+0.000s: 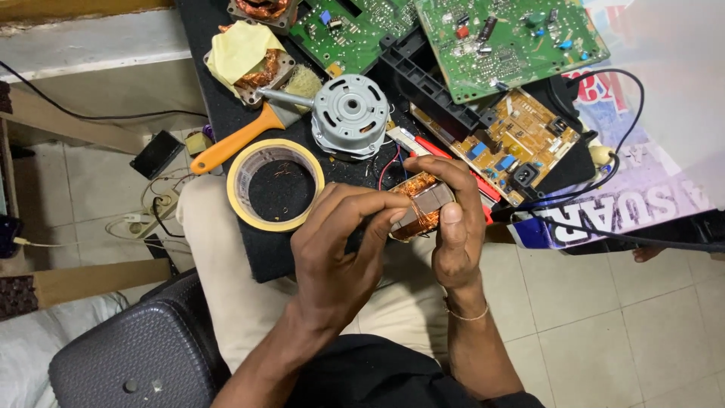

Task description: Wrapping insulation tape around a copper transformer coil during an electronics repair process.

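Both hands meet over the person's lap, just off the near edge of the black work board (260, 257). The right hand (457, 227) is closed round a small motor stator (420, 205) wound with copper wire, thumb on its near face; the left hand (343, 249) pinches at the winding with its fingertips. The coil looks largely wound, yet loose copper strands show at its edge — so, by my reading, tidying or tying off is left. Beyond the stator on the board lies a grey motor housing (350, 115); left of that a roll of yellow tape (276, 183) and an orange-handled brush (234, 143). Farther back sit green circuit boards (506, 41) — and another copper-wound core (253, 64) under yellow paper.
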